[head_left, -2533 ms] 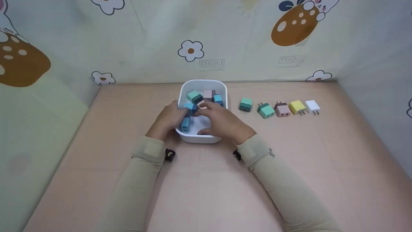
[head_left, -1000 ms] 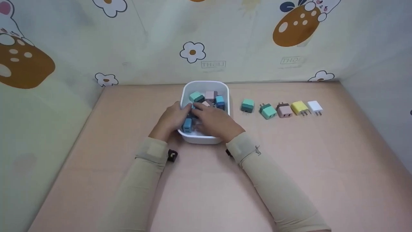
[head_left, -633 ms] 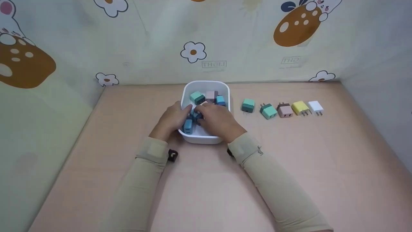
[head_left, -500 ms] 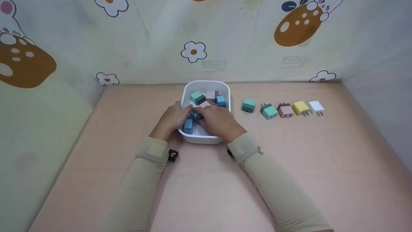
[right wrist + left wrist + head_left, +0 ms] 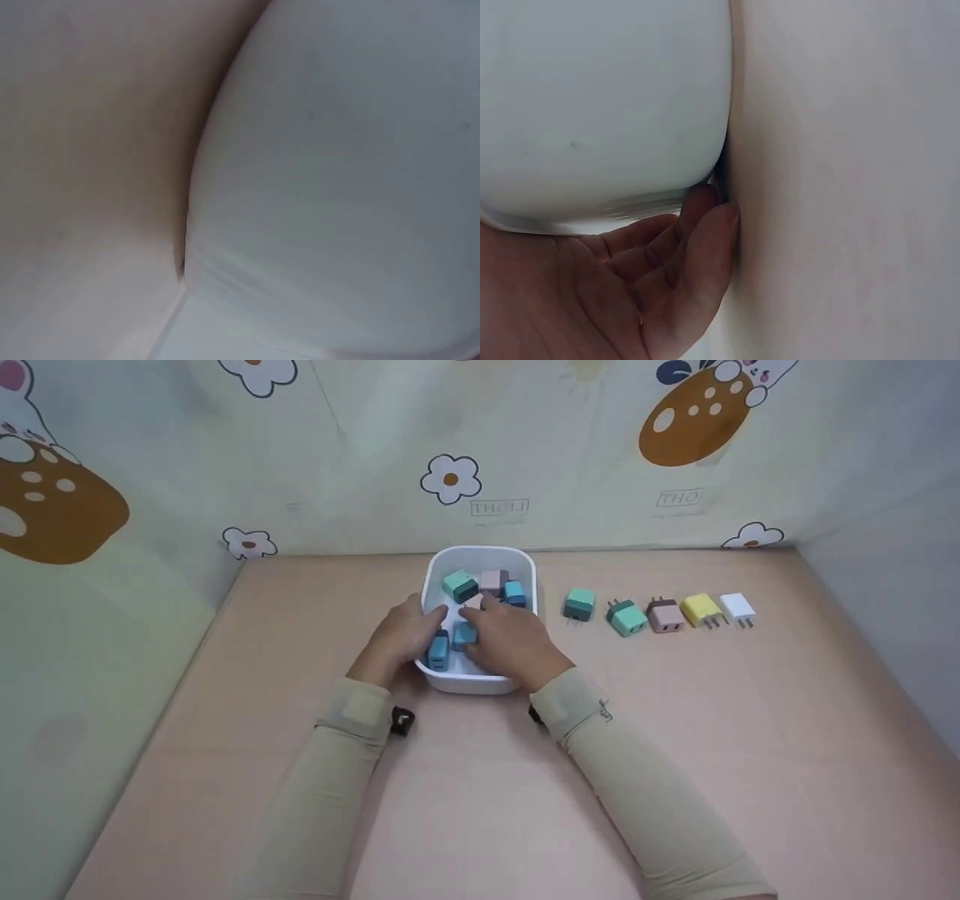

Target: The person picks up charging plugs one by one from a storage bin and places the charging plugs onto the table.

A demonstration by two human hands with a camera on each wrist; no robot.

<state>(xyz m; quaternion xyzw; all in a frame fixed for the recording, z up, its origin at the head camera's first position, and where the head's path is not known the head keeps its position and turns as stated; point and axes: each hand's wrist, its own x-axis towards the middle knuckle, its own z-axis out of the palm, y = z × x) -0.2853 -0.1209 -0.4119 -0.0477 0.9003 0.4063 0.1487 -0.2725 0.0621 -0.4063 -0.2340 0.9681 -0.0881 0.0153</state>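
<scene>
A white plastic bin (image 5: 480, 684) stands at the back middle of the table, holding several two-tone charger plugs. My left hand (image 5: 401, 634) grips its left wall, thumb over the rim; in the left wrist view the fingers (image 5: 705, 255) curl against the outside near the base. Inside the bin my right hand (image 5: 514, 641) has thumb and fingers about a blue charger plug (image 5: 464, 635), partly covered by them. Another blue plug (image 5: 439, 651) lies by the left thumb. Farther back are a green plug (image 5: 460, 585), a pink one (image 5: 492, 581) and a blue one (image 5: 514, 592).
Right of the bin, a loose row of charger plugs lies on the table: green (image 5: 579, 604), another green (image 5: 627, 618), pink (image 5: 665, 616), yellow (image 5: 700, 610) and white (image 5: 737, 610). A patterned cloth wall (image 5: 360, 487) rises behind the table.
Within the bin, my right fingers have shifted; the blue plug at them has turned, showing a lighter face, slightly nearer me. My left hand keeps its grip. The row on the table is unchanged.
</scene>
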